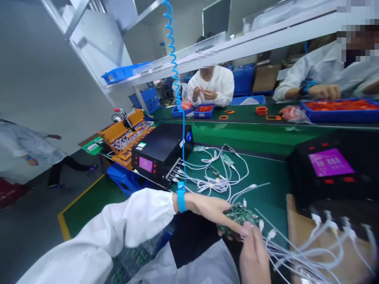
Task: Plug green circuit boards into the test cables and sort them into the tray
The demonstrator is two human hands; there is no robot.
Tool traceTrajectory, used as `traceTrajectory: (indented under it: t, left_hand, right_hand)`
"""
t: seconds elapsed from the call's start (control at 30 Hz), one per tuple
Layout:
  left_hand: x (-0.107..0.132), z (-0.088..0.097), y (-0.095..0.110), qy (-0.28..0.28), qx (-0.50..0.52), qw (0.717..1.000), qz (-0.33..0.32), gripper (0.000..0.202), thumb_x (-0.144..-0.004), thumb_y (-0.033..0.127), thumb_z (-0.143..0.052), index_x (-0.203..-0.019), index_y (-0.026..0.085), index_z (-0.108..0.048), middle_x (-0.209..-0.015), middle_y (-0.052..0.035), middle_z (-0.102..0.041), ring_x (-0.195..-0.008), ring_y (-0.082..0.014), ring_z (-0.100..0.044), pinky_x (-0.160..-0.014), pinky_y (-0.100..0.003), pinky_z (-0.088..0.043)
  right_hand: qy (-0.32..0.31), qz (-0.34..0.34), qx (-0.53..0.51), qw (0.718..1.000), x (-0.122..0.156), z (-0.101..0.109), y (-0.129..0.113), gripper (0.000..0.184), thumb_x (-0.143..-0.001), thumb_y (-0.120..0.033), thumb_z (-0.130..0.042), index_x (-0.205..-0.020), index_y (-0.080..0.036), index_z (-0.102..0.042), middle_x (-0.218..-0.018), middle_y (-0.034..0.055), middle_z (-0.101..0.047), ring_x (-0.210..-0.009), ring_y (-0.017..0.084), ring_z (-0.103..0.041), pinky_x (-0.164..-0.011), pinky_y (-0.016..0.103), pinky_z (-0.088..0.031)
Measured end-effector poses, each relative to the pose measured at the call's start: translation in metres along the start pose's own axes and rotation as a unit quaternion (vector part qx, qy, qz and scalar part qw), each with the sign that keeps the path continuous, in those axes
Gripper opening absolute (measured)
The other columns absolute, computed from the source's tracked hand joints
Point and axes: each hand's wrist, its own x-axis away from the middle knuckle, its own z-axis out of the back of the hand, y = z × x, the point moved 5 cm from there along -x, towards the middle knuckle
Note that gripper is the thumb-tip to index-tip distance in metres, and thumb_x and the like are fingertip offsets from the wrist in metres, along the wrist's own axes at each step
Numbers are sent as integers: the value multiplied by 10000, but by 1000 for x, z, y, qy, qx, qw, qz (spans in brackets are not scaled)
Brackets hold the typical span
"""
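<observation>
My left hand (210, 208), with a blue strap at its wrist, grips a cluster of green circuit boards (241, 215) low over the table edge. Some of its fingers curl beneath the boards. My right hand (254, 252) is closed at their near side, its thumb and fingertips meeting close to the left hand's fingers; what it pinches, if anything, is hidden. White cable plugs (271, 235) lie just right of the boards, their cords running past my right hand.
A black tester (160, 146) with white cables (213, 183) stands ahead; another black tester (331, 165) is at right. A coiled blue cord (183, 150) hangs in front. Co-workers (220, 85) sit across the green bench beside blue trays (340, 115) of orange parts.
</observation>
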Motion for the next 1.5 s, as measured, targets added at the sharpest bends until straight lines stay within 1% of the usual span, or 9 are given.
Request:
traceTrajectory:
  t: [0.1, 0.23, 0.33, 0.47, 0.57, 0.7, 1.17, 1.33, 1.5]
  left_hand:
    - [8, 12, 15, -47, -20, 999, 4, 471, -746, 566, -860, -942, 161, -720, -853, -22, -700, -737, -172, -646, -642, -291, -550]
    - [10, 34, 35, -67, -141, 988, 14, 366, -845, 506, -793, -945, 161, -720, -784, -20, -709, -599, -125, -602, -584, -249, -521]
    - [6, 43, 43, -97, -207, 973, 20, 356, -785, 433, -859, -954, 181, -674, -793, -1, -715, -658, -141, -646, -628, -243, -526]
    - [-3, 45, 51, -114, -260, 958, 31, 451, -723, 396, -895, -1036, 202, -633, -879, 4, -726, -777, -178, -684, -677, -255, -523]
    - [-8, 51, 54, -98, -346, 931, 66, 519, -654, 419, -919, -1013, 192, -620, -842, 4, -694, -748, -183, -644, -619, -252, -471]
    - [-14, 64, 60, -46, -453, 888, 58, 620, -635, 483, -909, -1085, 199, -592, -863, 9, -641, -744, -178, -587, -589, -252, -390]
    - [-9, 92, 53, -8, -351, 926, -136, 446, -781, 560, -819, -990, 177, -728, -948, -16, -680, -851, -172, -584, -717, -256, -406]
    - [-17, 112, 65, 32, -407, 904, -124, 563, -731, 578, -832, -1091, 171, -685, -932, -20, -673, -773, -164, -578, -670, -260, -402]
    - [-35, 134, 82, -36, -415, 904, -100, 471, -735, 534, -818, -990, 192, -618, -903, -7, -670, -735, -162, -624, -653, -260, -425]
  right_hand:
    - [-32, -51, -71, 996, 3, 4, -17, 472, -908, -629, -640, -1123, -212, -693, -1097, 86, -718, -953, 254, -682, -886, 378, -571]
    - [6, -32, -113, 993, -5, 8, -36, 673, -886, -563, -708, -1450, -229, -559, -1218, 113, -691, -968, 234, -707, -886, 377, -591]
    - [-37, -26, -85, 995, -11, 10, -44, 749, -891, -528, -718, -1548, -265, -469, -1245, 100, -682, -913, 210, -706, -851, 363, -601]
    - [-105, -1, -16, 994, -15, 10, -51, 585, -928, -486, -684, -1468, -284, -581, -1143, 67, -713, -914, 215, -681, -860, 361, -589]
    - [-86, 10, 10, 996, -16, 11, -51, 518, -887, -464, -741, -1364, -284, -647, -1136, 59, -716, -924, 221, -681, -912, 382, -581]
    - [-46, -8, -88, 995, -17, 1, -43, 472, -882, -456, -751, -1285, -244, -629, -1172, 80, -732, -1021, 243, -716, -932, 383, -593]
    - [106, -10, -178, 978, -29, -28, -36, 652, -855, -496, -788, -1413, -201, -625, -1424, 141, -652, -1258, 296, -668, -1128, 465, -520]
    - [111, -20, -212, 971, -45, -34, -39, 697, -825, -528, -809, -1387, -159, -625, -1291, 165, -727, -1181, 302, -712, -1063, 466, -573]
    - [81, 17, -127, 988, -70, -33, -55, 678, -903, -547, -714, -1440, -151, -592, -1331, 169, -710, -1172, 285, -715, -1072, 453, -557]
